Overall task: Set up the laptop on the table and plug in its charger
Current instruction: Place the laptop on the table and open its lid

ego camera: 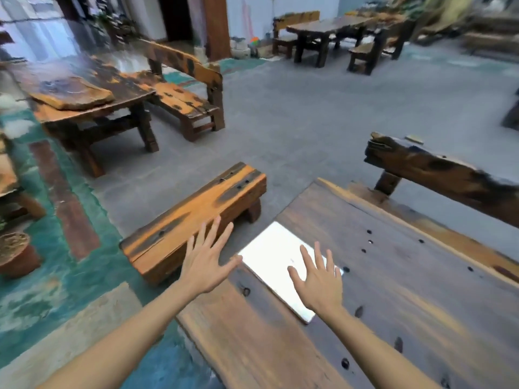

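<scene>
Laptop (276, 259) lies closed on our wooden surface (393, 276) near its edge. Our left hand (206, 263) hovers spread beside it; our right hand (318, 279) hangs spread over it.

wooden bench (193, 220), clay pot (15, 252)

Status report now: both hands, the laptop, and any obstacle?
Left hand open, off table edge. Right hand open over closed laptop. Laptop flat on table. No charger seen, nothing blocking.
</scene>
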Tool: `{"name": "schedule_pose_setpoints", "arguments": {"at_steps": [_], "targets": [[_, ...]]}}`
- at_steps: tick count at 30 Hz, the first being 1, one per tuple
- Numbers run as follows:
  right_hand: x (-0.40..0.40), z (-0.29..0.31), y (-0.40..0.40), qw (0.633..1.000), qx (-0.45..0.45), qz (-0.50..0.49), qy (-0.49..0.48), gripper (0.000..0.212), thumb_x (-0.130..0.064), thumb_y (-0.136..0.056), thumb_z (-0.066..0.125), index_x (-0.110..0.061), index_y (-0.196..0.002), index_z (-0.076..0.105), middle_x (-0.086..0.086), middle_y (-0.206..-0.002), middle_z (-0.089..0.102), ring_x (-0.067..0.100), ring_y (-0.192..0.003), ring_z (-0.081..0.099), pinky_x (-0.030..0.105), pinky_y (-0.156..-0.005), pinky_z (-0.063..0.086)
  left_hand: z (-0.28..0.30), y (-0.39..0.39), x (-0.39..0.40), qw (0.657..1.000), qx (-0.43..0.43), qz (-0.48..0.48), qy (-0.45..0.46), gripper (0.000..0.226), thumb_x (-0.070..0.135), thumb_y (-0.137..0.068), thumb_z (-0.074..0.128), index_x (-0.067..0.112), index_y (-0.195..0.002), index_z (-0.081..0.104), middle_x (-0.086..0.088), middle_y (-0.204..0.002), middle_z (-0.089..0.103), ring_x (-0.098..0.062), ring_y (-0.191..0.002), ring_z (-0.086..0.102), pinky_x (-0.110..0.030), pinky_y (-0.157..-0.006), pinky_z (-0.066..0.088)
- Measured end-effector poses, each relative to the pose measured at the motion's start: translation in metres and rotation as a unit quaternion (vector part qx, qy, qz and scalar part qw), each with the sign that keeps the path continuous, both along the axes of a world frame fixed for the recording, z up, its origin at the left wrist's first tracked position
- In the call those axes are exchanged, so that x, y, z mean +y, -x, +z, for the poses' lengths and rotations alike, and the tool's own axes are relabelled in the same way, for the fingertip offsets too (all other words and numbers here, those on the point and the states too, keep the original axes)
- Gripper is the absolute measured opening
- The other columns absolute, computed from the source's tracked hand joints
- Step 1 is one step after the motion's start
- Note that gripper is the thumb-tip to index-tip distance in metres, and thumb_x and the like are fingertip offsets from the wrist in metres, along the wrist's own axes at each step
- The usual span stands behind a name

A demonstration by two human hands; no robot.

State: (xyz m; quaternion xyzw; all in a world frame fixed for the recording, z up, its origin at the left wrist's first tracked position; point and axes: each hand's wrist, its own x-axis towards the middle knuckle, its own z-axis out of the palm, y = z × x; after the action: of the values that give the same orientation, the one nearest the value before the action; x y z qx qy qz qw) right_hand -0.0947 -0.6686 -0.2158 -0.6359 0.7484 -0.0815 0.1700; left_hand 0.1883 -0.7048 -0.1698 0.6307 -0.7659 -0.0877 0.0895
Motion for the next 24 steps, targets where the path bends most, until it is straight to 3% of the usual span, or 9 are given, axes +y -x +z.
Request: {"name": "schedule_pose_setpoints", "arguments": {"at_steps": [10,12,15,17,20,24], "targets": [[-0.049,-0.072,0.011,0.957,-0.091,-0.253,-0.109,0.083,-0.066,-0.098,0.037,-0.035,-0.162,-0.008,-0.005,-0.171,-0.008,0.029,-0.158,-0.001,0.05,-0.121,0.026,-0.083,0.025,-0.152,0.963,0.118,-0.096,-0.224,0.086,0.067,-0.093,0.048,0.044,-0.158,-0.003,0.009,-0.165,-0.025,-0.026,-0.153,-0.02,-0.06,-0.121,0.006],[-0.054,-0.082,0.01,0.937,-0.118,-0.302,-0.132,0.085,-0.065,-0.098,0.039,-0.035,-0.162,-0.008,-0.007,-0.171,-0.008,0.031,-0.158,0.0,0.052,-0.119,0.026,-0.101,0.026,-0.173,0.946,0.12,-0.11,-0.278,0.087,0.063,-0.094,0.052,0.041,-0.159,-0.001,0.008,-0.166,-0.022,-0.028,-0.155,-0.015,-0.058,-0.122,0.008],[-0.058,-0.097,0.01,0.9,-0.163,-0.375,-0.153,0.085,-0.063,-0.098,0.043,-0.034,-0.162,-0.005,-0.006,-0.171,-0.005,0.032,-0.157,0.002,0.052,-0.121,0.02,-0.129,0.03,-0.2,0.922,0.111,-0.154,-0.338,0.087,0.058,-0.094,0.057,0.037,-0.16,0.004,0.002,-0.169,-0.009,-0.035,-0.155,0.009,-0.056,-0.122,0.019],[-0.061,-0.106,0.011,0.873,-0.187,-0.42,-0.162,0.085,-0.062,-0.099,0.046,-0.032,-0.163,-0.002,-0.004,-0.172,-0.004,0.031,-0.157,0.004,0.051,-0.122,0.019,-0.146,0.034,-0.215,0.908,0.114,-0.166,-0.367,0.09,0.057,-0.093,0.06,0.036,-0.161,0.005,0.001,-0.17,-0.003,-0.031,-0.153,0.021,-0.05,-0.121,0.025],[-0.065,-0.118,0.013,0.831,-0.242,-0.481,-0.139,0.087,-0.054,-0.099,0.054,-0.028,-0.164,0.002,-0.001,-0.172,0.003,0.031,-0.156,0.013,0.052,-0.121,0.022,-0.167,0.044,-0.229,0.892,0.145,-0.133,-0.408,0.098,0.063,-0.088,0.062,0.034,-0.161,0.002,0.011,-0.169,0.002,-0.021,-0.153,0.023,-0.042,-0.12,0.024],[-0.069,-0.129,0.008,0.783,-0.3,-0.534,-0.11,0.091,-0.042,-0.097,0.065,-0.025,-0.164,0.005,-0.001,-0.169,0.019,0.028,-0.153,0.025,0.051,-0.121,0.028,-0.189,0.052,-0.238,0.873,0.175,-0.079,-0.448,0.103,0.063,-0.085,0.066,0.032,-0.161,0.003,0.007,-0.167,0.02,-0.023,-0.15,0.032,-0.043,-0.118,0.029]]}}
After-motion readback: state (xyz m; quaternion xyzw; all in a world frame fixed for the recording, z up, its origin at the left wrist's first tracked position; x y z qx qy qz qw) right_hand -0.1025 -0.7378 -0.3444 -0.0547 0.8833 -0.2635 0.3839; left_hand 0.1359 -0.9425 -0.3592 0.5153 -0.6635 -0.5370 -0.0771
